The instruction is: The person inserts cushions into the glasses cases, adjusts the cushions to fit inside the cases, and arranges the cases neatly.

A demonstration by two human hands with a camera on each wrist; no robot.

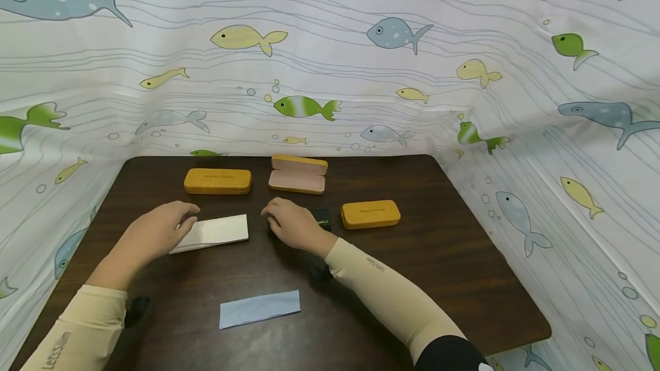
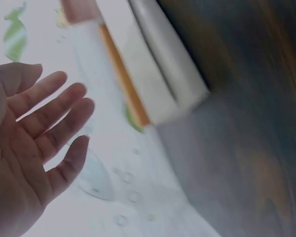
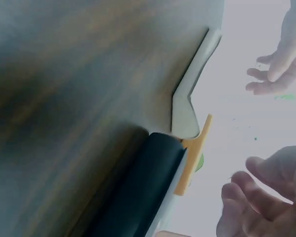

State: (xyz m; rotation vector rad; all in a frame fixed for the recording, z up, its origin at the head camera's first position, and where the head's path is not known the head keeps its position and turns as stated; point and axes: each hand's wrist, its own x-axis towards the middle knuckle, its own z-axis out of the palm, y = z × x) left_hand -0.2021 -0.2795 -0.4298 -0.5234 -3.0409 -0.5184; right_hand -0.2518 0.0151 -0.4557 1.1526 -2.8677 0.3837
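My left hand (image 1: 157, 231) hovers by the left end of a long white folded piece (image 1: 222, 230), perhaps card or cloth. In the left wrist view its fingers are spread and relaxed, apart from that white piece (image 2: 138, 64). My right hand (image 1: 291, 223), fingers loosely bent, is over the table beside a dark green box (image 1: 322, 217) with pale lettering. The hand and wrist hide part of this box. In the right wrist view nothing lies between the fingers, and the dark green box (image 3: 143, 182) stands apart from them.
Closed yellow glasses cases lie at the back left (image 1: 217, 182) and on the right (image 1: 370, 214). Between them at the back, another yellow case (image 1: 297, 181) stands open, its lining pink. A light blue folded cloth (image 1: 260, 309) lies nearer on the dark table (image 1: 454, 279). Fish-patterned sheeting surrounds it.
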